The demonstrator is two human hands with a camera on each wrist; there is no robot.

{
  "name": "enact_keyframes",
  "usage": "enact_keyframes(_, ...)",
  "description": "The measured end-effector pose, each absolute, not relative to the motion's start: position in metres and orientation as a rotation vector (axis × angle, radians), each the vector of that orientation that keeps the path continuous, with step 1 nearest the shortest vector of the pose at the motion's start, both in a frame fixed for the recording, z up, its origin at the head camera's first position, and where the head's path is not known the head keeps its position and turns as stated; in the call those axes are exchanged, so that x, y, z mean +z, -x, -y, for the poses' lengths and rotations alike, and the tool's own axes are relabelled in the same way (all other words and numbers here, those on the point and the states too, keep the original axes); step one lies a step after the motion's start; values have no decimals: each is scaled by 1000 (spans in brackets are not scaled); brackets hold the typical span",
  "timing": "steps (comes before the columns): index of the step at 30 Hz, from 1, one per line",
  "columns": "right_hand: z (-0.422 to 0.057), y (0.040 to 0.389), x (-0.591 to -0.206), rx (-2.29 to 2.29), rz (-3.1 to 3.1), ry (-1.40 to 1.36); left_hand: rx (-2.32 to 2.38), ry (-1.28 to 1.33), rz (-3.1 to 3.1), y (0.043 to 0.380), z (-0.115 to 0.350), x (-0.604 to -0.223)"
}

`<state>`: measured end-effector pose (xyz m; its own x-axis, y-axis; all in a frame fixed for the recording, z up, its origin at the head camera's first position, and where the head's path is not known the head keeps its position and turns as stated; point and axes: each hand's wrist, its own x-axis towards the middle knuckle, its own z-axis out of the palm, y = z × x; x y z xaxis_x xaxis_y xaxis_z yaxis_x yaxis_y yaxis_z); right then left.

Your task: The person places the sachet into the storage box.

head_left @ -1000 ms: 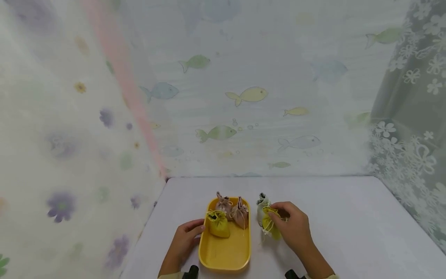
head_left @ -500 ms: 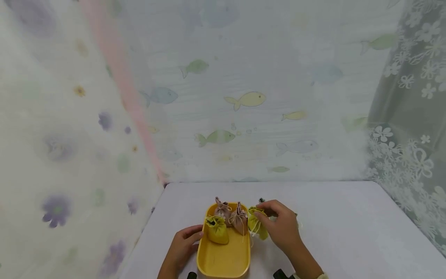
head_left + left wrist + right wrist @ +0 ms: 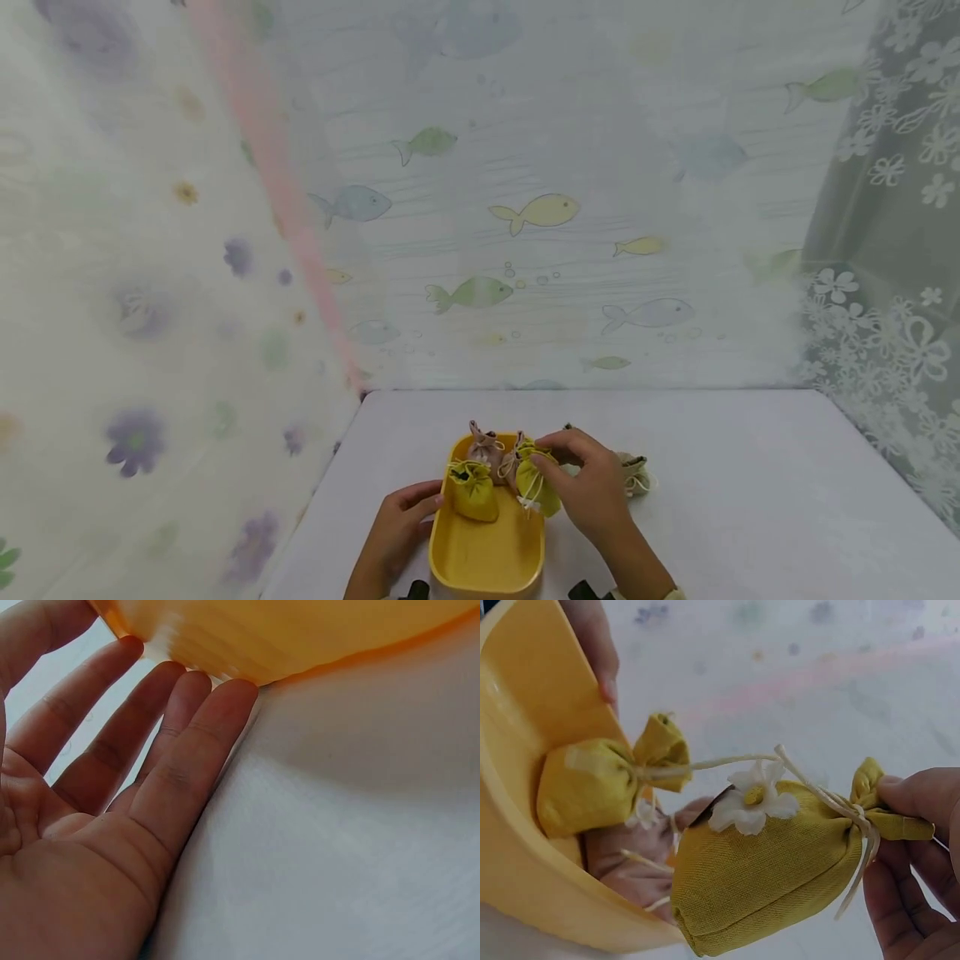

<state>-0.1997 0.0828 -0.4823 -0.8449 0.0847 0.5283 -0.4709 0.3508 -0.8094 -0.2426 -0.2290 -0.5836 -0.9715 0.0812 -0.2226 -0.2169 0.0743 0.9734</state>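
My right hand pinches the gathered neck of a yellow-green drawstring pouch, which overlaps the right rim of a yellow tray. A white fabric flower and a pale cord show on this pouch in the right wrist view. Inside the tray sit another yellow-green pouch and two pinkish-brown pouches, one partly covered by the held pouch. At the tray's left side is my left hand; its extended fingertips touch the outer wall.
A grey-green pouch lies on the white table, right of the right hand. Another pale pouch is mostly hidden behind that hand. A fish-patterned curtain hangs at the table's far edge, a flowered one on the left.
The right hand has carried the yellow-green pouch leftward, from beside the pale pouch to over the tray's right rim. The grey-green pouch has come into view. The left hand stays at the tray.
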Motion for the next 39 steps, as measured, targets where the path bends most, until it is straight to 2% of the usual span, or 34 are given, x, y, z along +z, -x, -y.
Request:
enact_keyframes(13, -66, 195, -490, 1537, 2149, -432, 2000, 156, -2109, 235, 229, -590)
enact_keyframes(23, -51, 190, -503, 1597, 2165, -529, 1923, 137, -2210, 216, 238, -597)
enact_keyframes(39, -46, 204, -486, 1595, 2212, -523, 1970, 125, -2217, 235, 229, -587)
